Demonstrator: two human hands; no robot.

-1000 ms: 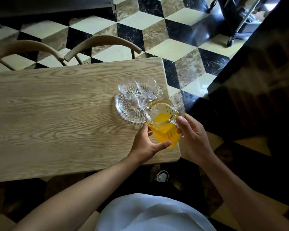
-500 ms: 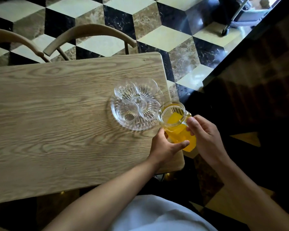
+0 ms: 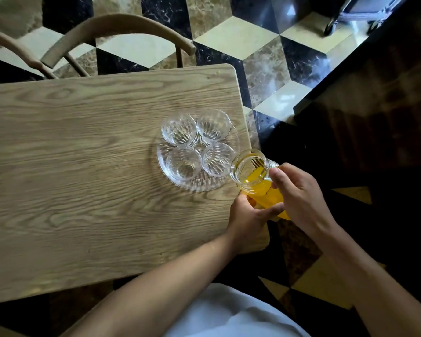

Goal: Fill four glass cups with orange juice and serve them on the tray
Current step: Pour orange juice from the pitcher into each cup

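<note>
Several clear ribbed glass cups stand together on a round glass tray (image 3: 199,187) near the table's right end: far left cup (image 3: 179,129), far right cup (image 3: 213,126), near left cup (image 3: 184,163), near right cup (image 3: 218,159). All look empty. A glass pitcher (image 3: 255,175) of orange juice is tilted with its mouth toward the near right cup, just right of the tray. My right hand (image 3: 301,195) grips the pitcher's handle side. My left hand (image 3: 249,216) supports its lower body from below. No juice stream is visible.
The wooden table (image 3: 83,178) ends just right of the tray; its near right corner lies under my left hand. Two curved wooden chair backs (image 3: 117,27) stand beyond the far edge. Checkered marble floor and a dark cabinet (image 3: 374,105) lie to the right.
The pitcher has shifted right, off the tray's near edge, and is tilted more, its mouth now beside the near right cup. Both hands moved with it. The view also shifted.
</note>
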